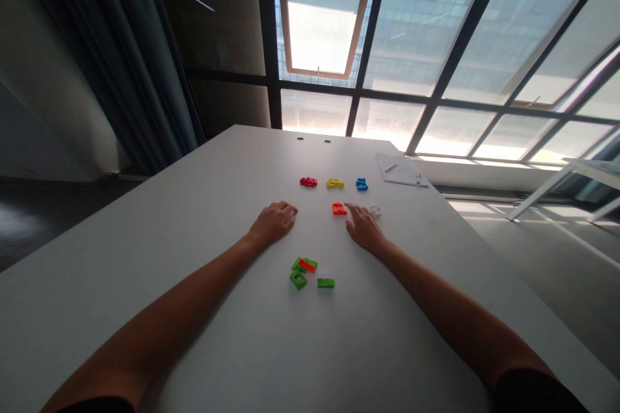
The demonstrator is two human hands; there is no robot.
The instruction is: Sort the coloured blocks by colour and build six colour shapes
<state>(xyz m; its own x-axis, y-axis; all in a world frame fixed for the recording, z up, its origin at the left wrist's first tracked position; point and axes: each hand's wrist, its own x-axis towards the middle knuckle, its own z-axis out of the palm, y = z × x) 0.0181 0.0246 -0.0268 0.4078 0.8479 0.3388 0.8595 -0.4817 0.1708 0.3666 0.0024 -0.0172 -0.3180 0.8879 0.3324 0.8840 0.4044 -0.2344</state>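
Rests open left hand (274, 222) in bare room and spread right hand (364, 227) beside blocky orange plastic piece (338, 209), inside white tabletop's (242, 342) edges

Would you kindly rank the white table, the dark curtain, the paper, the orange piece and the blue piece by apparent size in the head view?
1. White table
2. Dark curtain
3. Paper
Too alike to rank: orange piece and blue piece.

Rests the left hand (274, 222) on the white table (252, 348). Holds the right hand (364, 226) between the orange block (338, 209) and the white block (375, 211), with index fingertip at the orange one's edge. Shows red (309, 182), yellow (335, 184) and blue pieces (361, 184) beyond, green pieces (298, 280) nearer.
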